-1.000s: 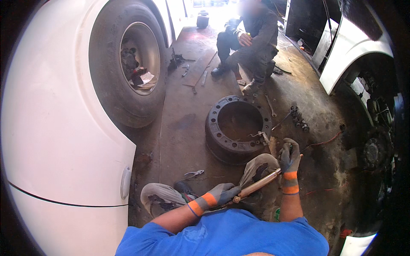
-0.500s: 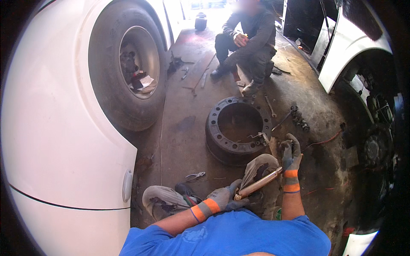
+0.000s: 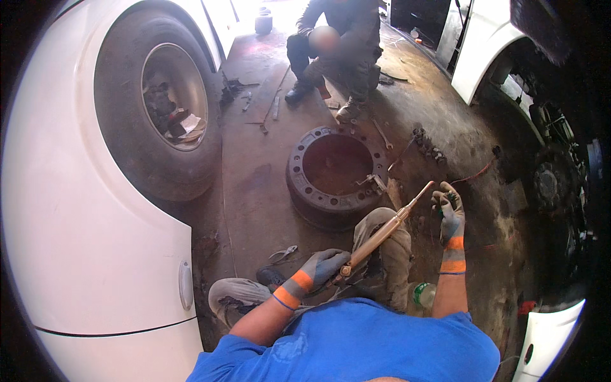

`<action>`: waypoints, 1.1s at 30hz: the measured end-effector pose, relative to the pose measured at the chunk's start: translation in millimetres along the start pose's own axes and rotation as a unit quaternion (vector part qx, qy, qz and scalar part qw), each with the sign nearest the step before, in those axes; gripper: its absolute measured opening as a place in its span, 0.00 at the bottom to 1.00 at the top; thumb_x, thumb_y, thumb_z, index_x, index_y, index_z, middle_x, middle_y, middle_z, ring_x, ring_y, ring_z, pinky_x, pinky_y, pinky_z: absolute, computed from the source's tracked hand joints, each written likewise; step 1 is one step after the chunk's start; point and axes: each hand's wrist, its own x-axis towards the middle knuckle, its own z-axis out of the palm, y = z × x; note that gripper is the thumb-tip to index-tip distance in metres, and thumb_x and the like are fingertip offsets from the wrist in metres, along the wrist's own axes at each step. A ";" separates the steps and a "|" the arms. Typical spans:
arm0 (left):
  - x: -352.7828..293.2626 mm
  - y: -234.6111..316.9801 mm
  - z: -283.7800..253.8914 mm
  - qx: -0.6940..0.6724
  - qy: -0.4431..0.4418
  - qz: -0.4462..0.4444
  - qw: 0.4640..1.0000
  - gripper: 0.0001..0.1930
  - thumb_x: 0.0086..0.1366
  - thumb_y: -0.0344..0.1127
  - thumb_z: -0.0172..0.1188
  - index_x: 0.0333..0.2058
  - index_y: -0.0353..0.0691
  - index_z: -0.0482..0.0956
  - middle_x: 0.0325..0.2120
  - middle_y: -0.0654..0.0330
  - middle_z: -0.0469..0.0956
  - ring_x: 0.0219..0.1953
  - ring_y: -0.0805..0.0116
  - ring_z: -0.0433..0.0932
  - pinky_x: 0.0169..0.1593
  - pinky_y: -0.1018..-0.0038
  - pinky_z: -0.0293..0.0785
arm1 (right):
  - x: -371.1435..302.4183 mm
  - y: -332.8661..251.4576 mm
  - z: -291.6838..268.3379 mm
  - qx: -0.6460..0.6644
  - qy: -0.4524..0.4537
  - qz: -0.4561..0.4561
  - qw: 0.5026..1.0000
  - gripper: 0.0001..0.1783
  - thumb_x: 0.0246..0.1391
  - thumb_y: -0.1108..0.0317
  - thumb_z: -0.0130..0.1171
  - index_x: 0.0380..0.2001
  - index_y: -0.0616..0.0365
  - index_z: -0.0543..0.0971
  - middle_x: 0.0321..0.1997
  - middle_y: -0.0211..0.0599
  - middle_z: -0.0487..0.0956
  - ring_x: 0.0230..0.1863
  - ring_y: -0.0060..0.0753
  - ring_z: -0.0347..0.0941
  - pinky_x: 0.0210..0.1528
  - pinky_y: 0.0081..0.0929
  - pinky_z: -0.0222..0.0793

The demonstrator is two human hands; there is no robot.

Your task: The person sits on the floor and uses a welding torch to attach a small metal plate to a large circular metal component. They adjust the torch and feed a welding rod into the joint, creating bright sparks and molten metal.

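Observation:
My left hand (image 3: 326, 267), in a grey glove with an orange-banded cuff, grips the thick rear end of a long copper-coloured tube tool (image 3: 375, 239). The tool slants up and right across my bent knee, narrowing in steps to a thin tip; its exact kind is unclear. Just right of that tip is my right hand (image 3: 450, 207), gloved alike, raised with curled fingers. Whatever lies between them is too small to make out. Beyond my knees a dark brake drum (image 3: 298, 184) rests on the floor, bolt holes round its rim. A small metal fitting (image 3: 377, 183) lies on its right edge.
A white vehicle body (image 3: 83, 210) with a large tyre (image 3: 114, 108) stands left; another wheel arch (image 3: 487, 63) is at right. A person (image 3: 344, 57) squats beyond the drum. Pliers (image 3: 283, 254), a wrench (image 3: 382, 134), a bottle (image 3: 424, 294) and a red cable (image 3: 477, 174) lie about.
The tool's narrow end has swung forward and up, away from my right wrist. My right hand has shifted right, its fingers more curled. The squatting person has leaned forward, head lower.

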 end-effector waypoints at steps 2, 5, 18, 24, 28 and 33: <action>7.6 -18.7 -7.3 0.168 -0.001 0.128 0.977 0.15 0.60 0.32 0.55 0.47 0.38 0.74 0.37 0.54 0.77 0.39 0.60 0.76 0.44 0.71 0.73 | -12.5 11.5 -10.4 0.005 0.010 0.012 1.000 0.23 0.58 0.69 0.52 0.56 0.62 0.66 0.38 0.39 0.77 0.37 0.29 0.75 0.39 0.25 0.73; 13.3 -35.1 -11.2 0.366 0.019 0.284 0.886 0.13 0.57 0.31 0.53 0.42 0.42 0.75 0.35 0.52 0.77 0.38 0.53 0.77 0.41 0.65 0.74 | -13.5 5.1 -9.2 0.003 0.054 0.135 0.989 0.26 0.53 0.72 0.55 0.57 0.59 0.67 0.39 0.33 0.78 0.35 0.24 0.72 0.36 0.21 0.70; 10.7 -24.6 7.2 0.263 0.067 0.191 0.943 0.08 0.59 0.26 0.53 0.38 0.36 0.74 0.27 0.53 0.73 0.27 0.61 0.75 0.28 0.70 0.71 | -30.5 -19.8 -3.1 -0.091 0.018 0.165 0.982 0.21 0.52 0.72 0.49 0.51 0.59 0.71 0.35 0.31 0.75 0.31 0.21 0.71 0.34 0.22 0.69; 14.2 -34.6 0.3 0.216 0.062 0.147 0.963 0.14 0.66 0.39 0.50 0.37 0.33 0.76 0.33 0.55 0.76 0.32 0.72 0.75 0.33 0.75 0.71 | -23.8 -9.4 -7.6 -0.022 -0.007 0.164 0.986 0.18 0.60 0.62 0.48 0.51 0.57 0.72 0.37 0.31 0.76 0.31 0.20 0.72 0.31 0.21 0.71; 6.8 -19.9 6.6 0.144 0.074 0.108 0.981 0.16 0.66 0.42 0.51 0.36 0.32 0.76 0.28 0.59 0.76 0.27 0.75 0.74 0.29 0.77 0.70 | -22.9 17.0 -19.2 -0.037 0.012 0.197 0.980 0.26 0.61 0.54 0.49 0.57 0.60 0.68 0.40 0.34 0.75 0.38 0.25 0.72 0.38 0.27 0.73; 6.9 -13.9 13.0 0.140 0.088 0.098 0.981 0.19 0.65 0.47 0.53 0.36 0.32 0.77 0.25 0.59 0.77 0.25 0.75 0.74 0.28 0.78 0.70 | -5.3 79.4 -62.5 -0.171 0.033 0.197 0.965 0.19 0.57 0.54 0.54 0.47 0.53 0.74 0.37 0.34 0.79 0.33 0.31 0.75 0.33 0.23 0.71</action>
